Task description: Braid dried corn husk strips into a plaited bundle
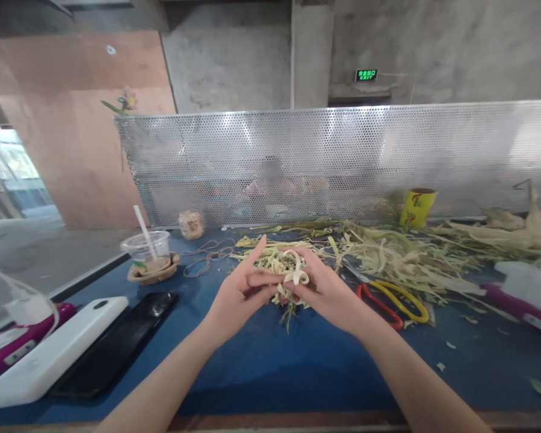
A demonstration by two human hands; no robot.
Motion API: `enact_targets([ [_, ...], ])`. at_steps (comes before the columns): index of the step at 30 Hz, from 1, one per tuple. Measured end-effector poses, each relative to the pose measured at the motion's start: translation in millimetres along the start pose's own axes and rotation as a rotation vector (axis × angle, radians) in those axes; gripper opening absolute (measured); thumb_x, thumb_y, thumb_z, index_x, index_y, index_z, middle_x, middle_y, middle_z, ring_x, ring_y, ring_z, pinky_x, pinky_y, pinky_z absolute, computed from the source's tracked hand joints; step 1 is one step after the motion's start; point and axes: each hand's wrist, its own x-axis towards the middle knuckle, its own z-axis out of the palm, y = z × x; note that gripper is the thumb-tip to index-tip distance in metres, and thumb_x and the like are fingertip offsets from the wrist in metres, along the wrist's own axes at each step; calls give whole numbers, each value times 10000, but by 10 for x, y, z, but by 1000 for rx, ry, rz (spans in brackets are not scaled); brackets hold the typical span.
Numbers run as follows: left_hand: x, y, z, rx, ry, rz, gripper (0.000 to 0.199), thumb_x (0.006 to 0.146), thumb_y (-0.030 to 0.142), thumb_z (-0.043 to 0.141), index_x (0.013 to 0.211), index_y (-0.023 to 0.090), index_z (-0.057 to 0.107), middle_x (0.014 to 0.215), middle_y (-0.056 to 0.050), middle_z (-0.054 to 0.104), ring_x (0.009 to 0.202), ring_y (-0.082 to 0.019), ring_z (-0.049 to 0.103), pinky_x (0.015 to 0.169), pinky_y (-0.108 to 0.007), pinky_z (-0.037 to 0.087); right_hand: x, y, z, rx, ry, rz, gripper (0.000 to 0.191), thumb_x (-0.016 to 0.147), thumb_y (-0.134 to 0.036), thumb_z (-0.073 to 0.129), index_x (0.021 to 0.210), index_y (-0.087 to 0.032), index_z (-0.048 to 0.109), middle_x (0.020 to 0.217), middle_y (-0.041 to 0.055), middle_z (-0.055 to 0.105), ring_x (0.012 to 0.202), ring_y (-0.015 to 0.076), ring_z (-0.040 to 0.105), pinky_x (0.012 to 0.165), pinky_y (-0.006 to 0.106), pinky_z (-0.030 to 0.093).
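Observation:
Over the middle of the blue table, my left hand (241, 294) and my right hand (329, 294) meet at a pale, curled husk strip (299, 275). The thumb and fingers of each hand close on it from either side; the left index finger points upward. Behind and below the fingers, a tangle of shredded husk (270, 257) partly shows, and I cannot tell how much of it is held. Scissors (390, 304) with one red and one yellow handle lie just right of my right hand, their blades pointing toward the husk pile.
Loose husk strips (388, 258) spread across the back right, around a yellow roll (418, 207). On the left are a plastic cup (146, 246) with a straw, a black phone (117, 346), a white power bank (58, 352) and twine (207, 255). A perforated metal screen (261, 138) stands behind.

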Motion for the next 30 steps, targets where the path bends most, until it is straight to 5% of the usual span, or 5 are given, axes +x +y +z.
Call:
enact_targets([
  [10, 21, -3, -47, 68, -143, -66, 786, 743, 215, 604, 1388, 184, 155, 1000, -51, 687, 984, -175, 580, 931, -366, 397, 2, -22, -57, -100, -56, 30, 513, 771, -213, 548, 1230, -237, 320, 699, -32, 528, 604, 113, 504, 584, 255, 425],
  [17, 43, 42, -17, -121, -44, -165, 852, 683, 193, 650, 1384, 145, 168, 960, -80, 697, 883, -179, 624, 825, -329, 461, 28, 9, 16, -101, 16, 6, 505, 742, -289, 605, 1181, -226, 362, 850, 15, 576, 708, 142, 546, 640, 277, 442],
  [21, 54, 25, -3, -209, -18, -160, 947, 680, 162, 653, 1399, 177, 37, 877, -81, 710, 691, -140, 625, 656, -261, 481, 41, 44, 55, -108, 57, 22, 517, 712, -287, 636, 1159, -220, 385, 911, 27, 560, 762, 151, 539, 673, 284, 439],
  [27, 38, 15, 64, -102, 95, 66, 1079, 730, 105, 597, 1293, 370, -285, 1335, -150, 423, 623, -58, 526, 591, -223, 469, 120, 76, 149, 268, 164, 115, 512, 591, -177, 716, 1010, -194, 423, 848, -2, 557, 695, 117, 538, 608, 241, 433],
  [30, 14, -8, 101, -6, 76, 187, 1037, 786, 100, 528, 1234, 409, -355, 1388, -122, 350, 644, -55, 502, 631, -236, 474, 137, 114, 191, 578, 97, 278, 400, 603, -252, 725, 885, -183, 450, 664, -51, 517, 521, 65, 466, 508, 211, 392],
])
